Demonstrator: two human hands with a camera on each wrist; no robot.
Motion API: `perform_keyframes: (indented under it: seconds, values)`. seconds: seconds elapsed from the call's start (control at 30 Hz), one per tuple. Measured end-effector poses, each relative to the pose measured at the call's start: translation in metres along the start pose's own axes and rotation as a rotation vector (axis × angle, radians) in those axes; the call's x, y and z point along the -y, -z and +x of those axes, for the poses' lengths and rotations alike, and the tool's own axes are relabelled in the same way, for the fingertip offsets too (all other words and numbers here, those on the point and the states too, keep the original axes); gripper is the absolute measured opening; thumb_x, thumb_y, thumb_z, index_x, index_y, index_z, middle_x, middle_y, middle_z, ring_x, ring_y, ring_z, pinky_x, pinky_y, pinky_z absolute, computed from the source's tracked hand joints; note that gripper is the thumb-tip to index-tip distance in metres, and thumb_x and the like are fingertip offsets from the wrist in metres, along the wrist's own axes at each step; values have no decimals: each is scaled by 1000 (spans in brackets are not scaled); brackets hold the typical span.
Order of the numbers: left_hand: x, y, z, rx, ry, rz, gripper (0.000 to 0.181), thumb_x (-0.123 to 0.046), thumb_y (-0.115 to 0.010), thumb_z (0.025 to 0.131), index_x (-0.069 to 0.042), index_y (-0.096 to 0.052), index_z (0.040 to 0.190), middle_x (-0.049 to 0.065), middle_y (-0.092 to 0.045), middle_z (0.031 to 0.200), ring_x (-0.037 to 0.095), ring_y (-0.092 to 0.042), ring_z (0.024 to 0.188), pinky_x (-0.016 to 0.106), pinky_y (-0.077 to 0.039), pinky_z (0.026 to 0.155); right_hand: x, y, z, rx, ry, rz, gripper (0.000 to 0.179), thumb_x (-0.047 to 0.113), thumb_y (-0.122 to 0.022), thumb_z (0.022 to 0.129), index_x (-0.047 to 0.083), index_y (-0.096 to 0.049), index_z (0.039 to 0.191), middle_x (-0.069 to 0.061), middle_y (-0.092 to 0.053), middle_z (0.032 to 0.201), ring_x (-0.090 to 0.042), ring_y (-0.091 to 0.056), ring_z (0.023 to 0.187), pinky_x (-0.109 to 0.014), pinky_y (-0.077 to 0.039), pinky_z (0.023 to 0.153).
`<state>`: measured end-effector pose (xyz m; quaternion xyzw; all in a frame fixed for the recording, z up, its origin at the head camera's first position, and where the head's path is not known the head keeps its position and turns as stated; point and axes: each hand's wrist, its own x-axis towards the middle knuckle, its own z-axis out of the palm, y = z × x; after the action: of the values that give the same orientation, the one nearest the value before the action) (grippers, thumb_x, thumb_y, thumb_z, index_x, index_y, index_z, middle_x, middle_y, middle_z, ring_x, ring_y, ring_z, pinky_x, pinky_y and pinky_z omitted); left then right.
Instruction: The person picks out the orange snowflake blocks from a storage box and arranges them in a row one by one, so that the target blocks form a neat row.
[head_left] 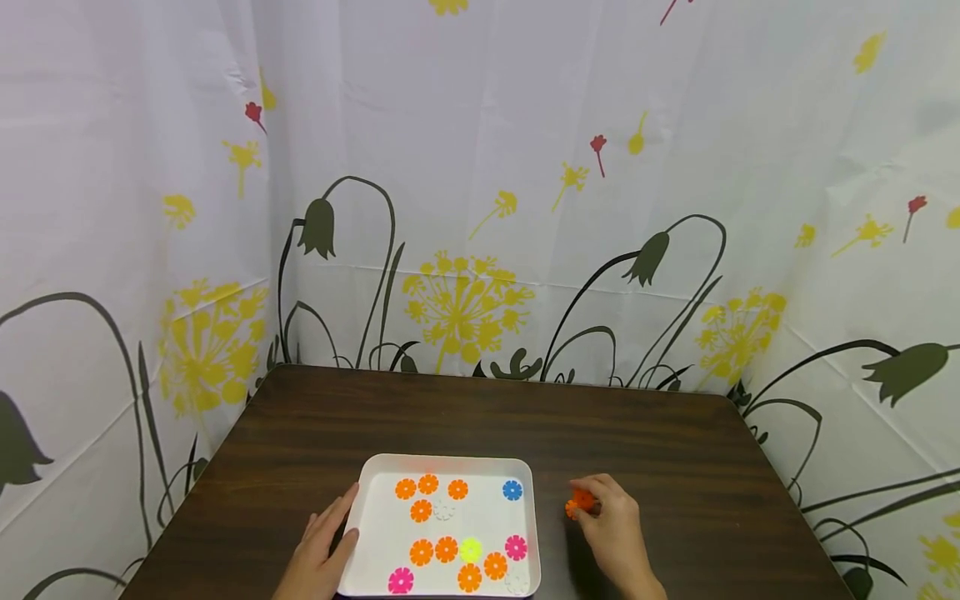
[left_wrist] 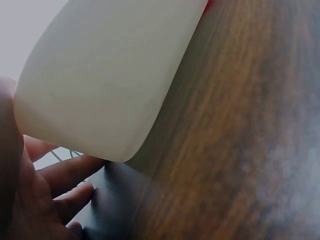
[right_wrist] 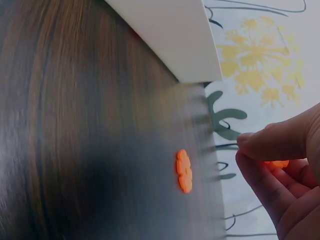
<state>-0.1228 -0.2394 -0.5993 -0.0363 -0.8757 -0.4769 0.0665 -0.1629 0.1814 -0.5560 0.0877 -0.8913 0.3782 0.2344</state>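
A white tray [head_left: 375, 533] lies on the table with flower-shaped notched discs spread in it: several orange, two pink, one blue disc [head_left: 512, 490], one yellow and two whitish. My left hand [head_left: 318, 546] is at the tray's left side, its fingers and thumb touching the outer edge; the left wrist view shows the tray's wall [left_wrist: 105, 85] close up. To the right of the tray, my right hand [head_left: 613, 529] holds an orange disc [right_wrist: 277, 164] between its curled fingers and thumb, partly hidden. Another orange disc [right_wrist: 184, 171] is on the table, just beyond the fingertips.
The dark wooden table [head_left: 480, 417] extends behind the tray and to both sides. A white curtain [head_left: 480, 167] printed with flowers hangs along its far edge and sides.
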Motion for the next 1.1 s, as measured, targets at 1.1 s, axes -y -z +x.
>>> perform_keyframes:
  seconds: [1.1]
  values:
    - [-2,3,2,50,57,-23,62,-14,-62,104,-15,-44,163,31,-45,160,61,-35,148,82,-12,119,-43,19,-3,196,-186,-193,39,-9,-93,64,6,-81,98,-2,-74,95,-15,-67,85,-26,-57,70]
